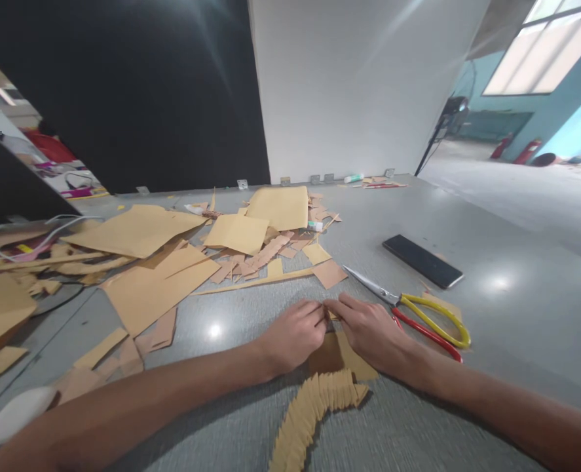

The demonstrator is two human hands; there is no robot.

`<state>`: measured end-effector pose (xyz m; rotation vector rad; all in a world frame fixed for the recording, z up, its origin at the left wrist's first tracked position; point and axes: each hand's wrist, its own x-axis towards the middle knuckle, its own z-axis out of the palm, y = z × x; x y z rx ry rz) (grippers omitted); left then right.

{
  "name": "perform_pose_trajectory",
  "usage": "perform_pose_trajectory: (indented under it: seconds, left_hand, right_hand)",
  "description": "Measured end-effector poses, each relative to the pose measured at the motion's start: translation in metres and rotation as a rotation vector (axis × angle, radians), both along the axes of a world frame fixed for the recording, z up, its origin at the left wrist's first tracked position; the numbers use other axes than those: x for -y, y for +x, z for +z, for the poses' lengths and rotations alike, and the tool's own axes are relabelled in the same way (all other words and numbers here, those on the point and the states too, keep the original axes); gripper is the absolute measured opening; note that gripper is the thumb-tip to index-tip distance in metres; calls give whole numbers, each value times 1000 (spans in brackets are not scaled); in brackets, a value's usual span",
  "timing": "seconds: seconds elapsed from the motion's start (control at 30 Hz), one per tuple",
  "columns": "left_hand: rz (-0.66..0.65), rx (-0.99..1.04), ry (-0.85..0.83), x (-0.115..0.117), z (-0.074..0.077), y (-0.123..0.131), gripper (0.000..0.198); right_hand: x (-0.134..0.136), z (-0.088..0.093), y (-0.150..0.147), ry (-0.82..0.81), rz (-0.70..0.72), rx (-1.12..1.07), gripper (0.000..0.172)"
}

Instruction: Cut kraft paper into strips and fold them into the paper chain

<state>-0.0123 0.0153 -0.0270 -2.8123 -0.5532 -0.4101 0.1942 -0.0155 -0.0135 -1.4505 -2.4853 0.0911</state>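
Note:
My left hand (297, 334) and my right hand (369, 328) meet near the middle of the table, fingertips pinched together. Between them shows a bit of brown paper (333, 316), mostly hidden by the fingers. Flat brown paper pieces (354, 357) lie beneath my hands. Closer to me, a curved strip of overlapping folded paper (310, 410) rests on the table. Just beyond my right hand is a pair of scissors (395, 300), with one yellow handle and one red, its blades nearly closed.
A black phone (422, 261) lies at the right. Brown paper sheets (160, 282) and scraps cover the left and back of the grey table (530, 328). A glue stick (354, 178) is by the white panel (363, 85). A white rounded object (18, 413) sits near my left forearm.

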Motion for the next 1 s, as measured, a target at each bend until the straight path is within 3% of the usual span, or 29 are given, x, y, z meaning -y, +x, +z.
perform_pose_trajectory:
  seconds: [0.27,0.43,0.6,0.73,1.0]
  left_hand:
    - [-10,29,-22,0,3,-1,24]
    - [-14,36,-98,-2,3,-2,23]
    - [81,157,-205,-4,0,0,21]
    - [127,193,-230,-5,1,2,24]
    - [164,89,-149,-4,4,5,24]
  right_hand:
    - [4,11,-5,-21,-25,-70,37]
    - [4,0,-3,26,-83,-217,37]
    - [3,-8,3,24,-39,-216,42]
    - [2,-6,3,42,-6,-119,47]
    - [9,-4,0,160,18,143,29]
